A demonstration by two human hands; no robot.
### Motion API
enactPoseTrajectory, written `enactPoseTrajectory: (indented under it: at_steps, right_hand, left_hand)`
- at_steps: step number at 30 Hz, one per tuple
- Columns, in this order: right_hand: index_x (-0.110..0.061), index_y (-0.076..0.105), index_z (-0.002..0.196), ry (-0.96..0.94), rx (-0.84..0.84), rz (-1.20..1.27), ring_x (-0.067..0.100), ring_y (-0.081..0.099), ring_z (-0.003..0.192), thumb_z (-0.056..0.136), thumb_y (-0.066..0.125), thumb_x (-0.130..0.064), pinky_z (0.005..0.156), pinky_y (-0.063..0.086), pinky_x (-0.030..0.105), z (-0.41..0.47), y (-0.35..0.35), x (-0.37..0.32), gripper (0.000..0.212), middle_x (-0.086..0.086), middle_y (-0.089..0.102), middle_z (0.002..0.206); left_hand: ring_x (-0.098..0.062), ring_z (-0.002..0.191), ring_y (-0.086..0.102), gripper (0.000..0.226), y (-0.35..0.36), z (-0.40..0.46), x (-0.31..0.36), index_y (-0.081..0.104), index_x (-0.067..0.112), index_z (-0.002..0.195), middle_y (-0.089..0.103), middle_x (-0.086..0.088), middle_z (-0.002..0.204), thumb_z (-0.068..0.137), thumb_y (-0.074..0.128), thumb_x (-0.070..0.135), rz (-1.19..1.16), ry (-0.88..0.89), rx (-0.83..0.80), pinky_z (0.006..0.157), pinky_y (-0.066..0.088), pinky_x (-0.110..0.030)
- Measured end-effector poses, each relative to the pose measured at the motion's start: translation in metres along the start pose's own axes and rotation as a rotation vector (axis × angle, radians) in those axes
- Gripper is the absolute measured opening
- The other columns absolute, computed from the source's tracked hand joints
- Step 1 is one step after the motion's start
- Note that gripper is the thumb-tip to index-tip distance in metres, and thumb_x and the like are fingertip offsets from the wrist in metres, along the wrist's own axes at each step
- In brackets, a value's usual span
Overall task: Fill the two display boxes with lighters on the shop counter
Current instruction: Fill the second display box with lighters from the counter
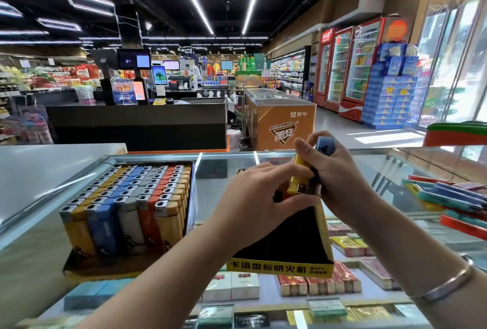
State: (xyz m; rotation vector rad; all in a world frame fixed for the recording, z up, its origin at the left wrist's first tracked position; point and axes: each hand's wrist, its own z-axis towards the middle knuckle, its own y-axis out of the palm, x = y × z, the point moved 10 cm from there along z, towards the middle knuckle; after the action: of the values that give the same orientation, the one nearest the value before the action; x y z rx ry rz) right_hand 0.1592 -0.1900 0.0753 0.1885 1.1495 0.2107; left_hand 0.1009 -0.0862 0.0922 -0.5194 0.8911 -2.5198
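A display box (191, 197) on the left of the glass counter is packed with rows of yellow, blue, grey and orange lighters (126, 210). A second display box (322, 226), black inside with a yellow front rim, stands in the middle, and most of its visible inside is bare. My right hand (337, 170) grips a bunch of lighters over its far end, among them a yellow lighter (299, 174) and a blue lighter (325, 145). My left hand (253, 197) reaches in beside them, its fingers curled at an orange lighter (283, 195) at the box's back.
A pile of loose lighters (448, 199) lies on the glass counter (224, 191) at the right. Cigarette packs (342, 280) fill the case under the glass. A grey raised counter section (39, 170) is at the left. Behind are a checkout desk and a freezer (282, 120).
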Motion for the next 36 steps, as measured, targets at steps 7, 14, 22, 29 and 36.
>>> enactPoseTrajectory:
  at_steps: [7,14,22,29,36]
  right_hand:
    - [-0.013,0.043,0.074,-0.013,-0.076,-0.070,0.018,0.061,0.046,0.081,0.056,-0.025,0.034,0.039,0.019,0.001,0.000,-0.005,0.019,0.002,0.059,0.053]
    - [-0.013,0.058,0.079,-0.149,0.061,-0.500,0.013,0.060,0.077,0.094,0.050,-0.011,0.069,0.043,0.021,0.008,-0.018,-0.015,0.017,0.008,0.066,0.083]
    - [0.015,0.057,0.097,0.114,-0.025,-0.710,-0.002,0.039,0.040,0.093,0.053,-0.010,0.032,0.027,0.008,0.013,-0.028,0.033,0.026,0.013,0.045,0.078]
    - [-0.014,0.061,0.076,0.094,-0.048,-0.669,0.012,0.050,0.064,0.092,0.054,-0.008,0.047,0.039,0.009,0.013,-0.025,0.030,0.018,0.011,0.054,0.075]
    - [-0.015,0.060,0.074,0.064,-0.093,-0.673,0.012,0.051,0.069,0.092,0.053,-0.008,0.063,0.039,0.023,0.013,-0.021,0.028,0.021,0.004,0.055,0.071]
  left_hand:
    - [-0.016,0.074,0.063,0.020,-0.015,-0.003,-0.047,0.054,0.034,0.096,0.065,0.004,0.086,0.090,0.057,0.016,-0.425,-0.369,0.140,0.066,0.055,-0.031]
    - [-0.015,0.072,0.064,0.011,-0.050,-0.009,-0.082,0.060,0.022,0.089,0.068,0.002,0.076,0.082,0.063,0.013,-0.615,-0.550,0.285,0.068,0.057,-0.029]
    - [-0.002,0.070,0.060,0.024,-0.046,-0.001,-0.067,0.067,0.034,0.090,0.068,0.010,0.075,0.079,0.068,0.012,-0.386,-0.401,0.038,0.062,0.047,-0.010]
    - [-0.006,0.073,0.060,0.015,-0.031,-0.003,-0.061,0.070,0.031,0.083,0.063,0.012,0.086,0.076,0.074,0.018,-0.108,-0.342,-0.123,0.072,0.053,-0.028]
    - [-0.002,0.071,0.055,0.012,-0.029,-0.003,-0.056,0.071,0.029,0.088,0.057,0.020,0.082,0.079,0.072,0.022,0.144,-0.250,-0.158,0.066,0.051,-0.028]
